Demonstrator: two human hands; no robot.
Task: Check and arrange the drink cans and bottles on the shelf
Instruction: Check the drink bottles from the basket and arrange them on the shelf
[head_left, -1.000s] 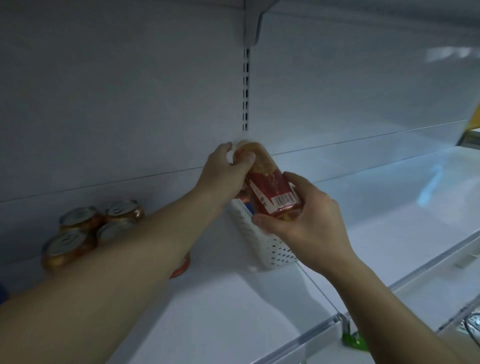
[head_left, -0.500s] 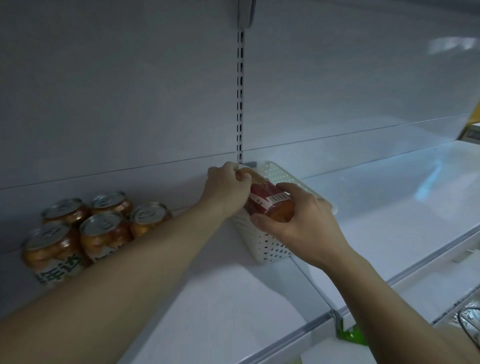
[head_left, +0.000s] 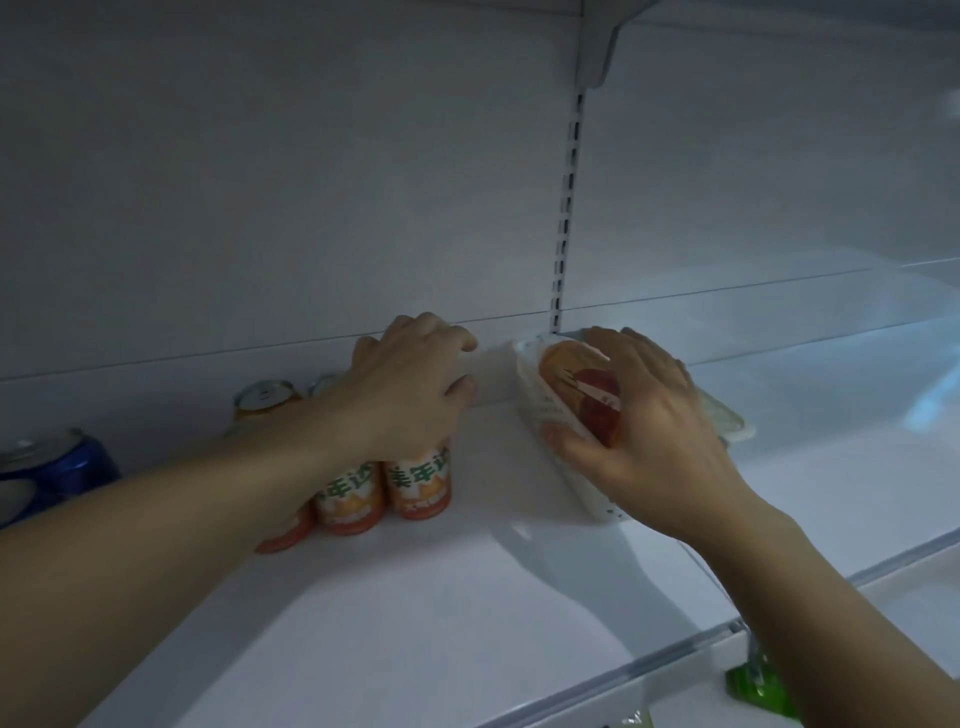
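On the white shelf (head_left: 415, 597), against the pale back panel (head_left: 260, 182), items as follows.

Basket (head_left: 587, 493): white, perforated plastic, standing at the foot of the slotted upright (head_left: 566, 208) where two shelf boards meet. Its far rim shows beyond the wrist at right.

Bottle (head_left: 576, 387): orange drink with a red and white label, lying tilted in the basket, its pale end toward the back panel.

Right hand (head_left: 644, 421): laid over the bottle from above, fingers spread and curled around its body, thumb along the near side at the basket wall. Grip is closed around the bottle.

Left hand (head_left: 410, 379): over the group of orange cans, back of the hand toward the camera, fingers bent loosely downward. Whether the fingers touch or grasp a can cannot be told; the can tops beneath are hidden.

Orange cans (head_left: 415, 483): several, upright, grouped just left of the basket with a gap of bare shelf between. Two front cans show white lettering; one silver top (head_left: 267, 392) is visible behind the forearm.

Blue can (head_left: 57, 467): upright at the far left edge, apart from the orange group.

Green tag (head_left: 758, 686): below the shelf's clear front strip, lower right, partly hidden by the right forearm.
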